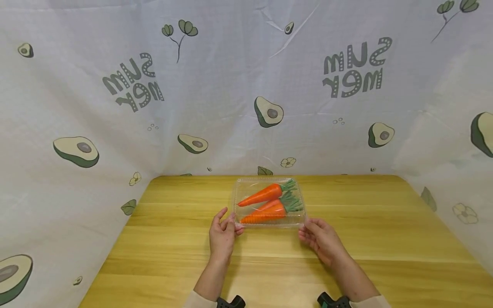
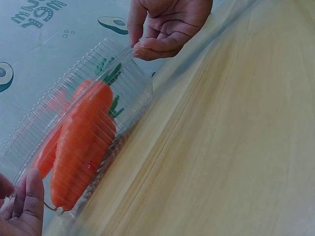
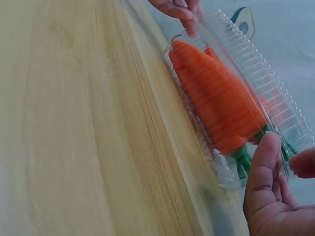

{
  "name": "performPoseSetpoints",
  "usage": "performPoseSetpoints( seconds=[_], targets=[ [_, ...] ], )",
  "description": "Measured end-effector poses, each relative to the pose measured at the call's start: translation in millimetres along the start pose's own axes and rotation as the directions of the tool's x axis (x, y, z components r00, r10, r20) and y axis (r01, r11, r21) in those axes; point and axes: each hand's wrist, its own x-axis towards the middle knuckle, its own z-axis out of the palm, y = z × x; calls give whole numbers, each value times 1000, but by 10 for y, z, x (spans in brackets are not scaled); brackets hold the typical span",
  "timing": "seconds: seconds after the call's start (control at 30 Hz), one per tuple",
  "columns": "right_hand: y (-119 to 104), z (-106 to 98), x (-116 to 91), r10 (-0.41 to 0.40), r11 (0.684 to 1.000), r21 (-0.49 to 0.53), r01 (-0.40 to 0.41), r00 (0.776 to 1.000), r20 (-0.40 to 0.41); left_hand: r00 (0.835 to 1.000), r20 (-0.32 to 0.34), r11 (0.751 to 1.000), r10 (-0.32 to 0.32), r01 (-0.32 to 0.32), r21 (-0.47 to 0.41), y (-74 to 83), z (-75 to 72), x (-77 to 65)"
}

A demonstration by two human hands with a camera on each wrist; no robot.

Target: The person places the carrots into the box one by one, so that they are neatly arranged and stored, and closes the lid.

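Observation:
A clear plastic clamshell box [image 1: 246, 187] sits near the far part of the table. Inside lie three orange carrots [image 1: 265, 214] with green tops pointing right; one is mostly hidden behind another. My left hand [image 1: 223, 237] pinches the box's edge at its near left corner. At the near right corner, my right hand [image 1: 322, 241] pinches the same edge between thumb and fingers. The left wrist view shows the ribbed lid [image 2: 44, 110] over the carrots. Close to the right thumb, the green tops [image 3: 241, 160] show through the plastic in the right wrist view.
The wood-grain table [image 1: 161, 248] runs up to a hanging white cloth [image 1: 227, 85] printed with avocados and letters, which also closes off both sides. Black wrist devices [image 1: 231, 302] are strapped on at the sleeves.

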Motion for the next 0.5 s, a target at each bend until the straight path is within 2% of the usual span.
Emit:
performPoseSetpoints(
  seconds=[0.2, 0.5],
  targets=[
    [-9, 9, -2, -31, 999, -45, 31, 999, -6, 1000, 7, 1000, 2, -2, 3, -1, 0, 10],
    [1, -4, 13, -36, 993, -109, 34, 999, -20, 1000, 17, 1000, -8, 8, 5, -14, -8, -8]
  ],
)
